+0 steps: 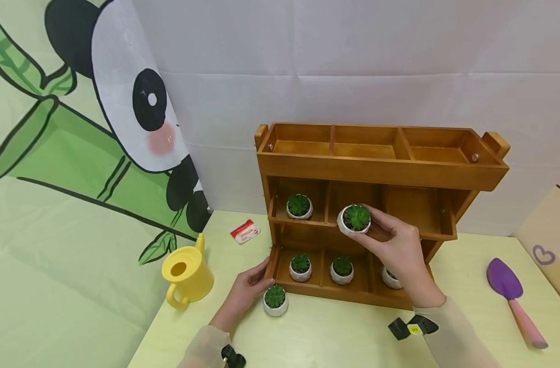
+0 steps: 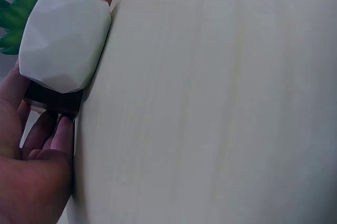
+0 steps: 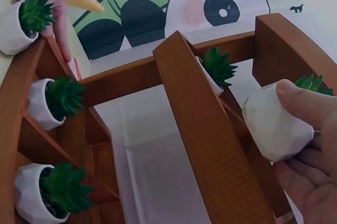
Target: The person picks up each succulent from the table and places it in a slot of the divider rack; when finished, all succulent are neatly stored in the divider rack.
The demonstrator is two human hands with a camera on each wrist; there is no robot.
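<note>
My right hand (image 1: 397, 248) pinches a white faceted pot with a green succulent (image 1: 355, 219) between thumb and fingers. It holds the pot in front of the middle compartment of the shelf's middle tier. My left hand (image 1: 247, 291) grips the lower left corner of the brown wooden shelf (image 1: 376, 171), thumb at the front and fingers along the outer side. Close by that thumb, another potted succulent (image 1: 275, 300) stands on the table before the corner. One potted succulent (image 1: 299, 206) sits in the middle tier's left compartment. The bottom tier holds a left pot (image 1: 300, 267), a middle pot (image 1: 341, 270) and a right pot (image 1: 391, 278), partly hidden by my right arm.
A yellow watering can (image 1: 187, 271) stands left of the shelf on the pale table (image 1: 326, 332). Behind it lies a small red and white packet (image 1: 245, 231). On the right rests a purple trowel with a pink handle (image 1: 514, 301). A white cloth backdrop (image 1: 353, 61) hangs behind.
</note>
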